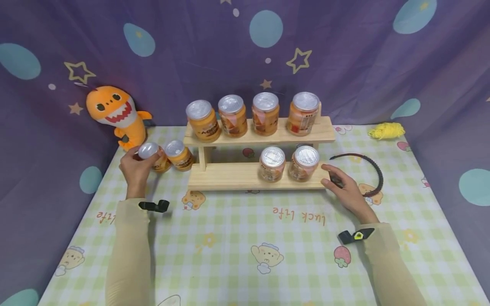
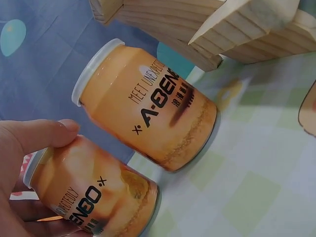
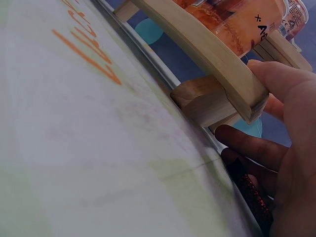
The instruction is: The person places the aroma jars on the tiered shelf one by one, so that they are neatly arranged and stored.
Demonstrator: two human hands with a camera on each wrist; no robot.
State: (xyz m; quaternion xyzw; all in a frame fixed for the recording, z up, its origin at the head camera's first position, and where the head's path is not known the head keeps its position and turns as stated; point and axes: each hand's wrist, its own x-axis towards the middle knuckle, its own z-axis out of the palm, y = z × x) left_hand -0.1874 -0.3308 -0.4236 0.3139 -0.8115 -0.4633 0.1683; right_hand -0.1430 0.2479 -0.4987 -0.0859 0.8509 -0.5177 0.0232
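At the left, my left hand [image 1: 137,169] grips an orange can [image 2: 94,187] with a silver lid, its thumb on the can's side. Right beside it a second orange can [image 2: 153,108] stands upright on the tablecloth. My right hand [image 1: 346,189] holds the right end of a two-tier wooden shelf [image 1: 229,175]. In the right wrist view its thumb rests at the board's end [image 3: 247,94], with the other fingers curled below. Several cans [image 1: 266,114] stand along the upper tier. Two more cans, one nearer the middle [image 1: 272,165] and one at the right [image 1: 304,165], stand on the lower tier.
A dark headband [image 1: 377,170] lies right of the shelf, its glittery end [image 3: 254,197] beside my right fingers. An orange shark plush [image 1: 118,112] leans on the curtain behind my left hand. Yellow yarn [image 1: 386,131] lies at the back right of the checked tablecloth [image 1: 237,255].
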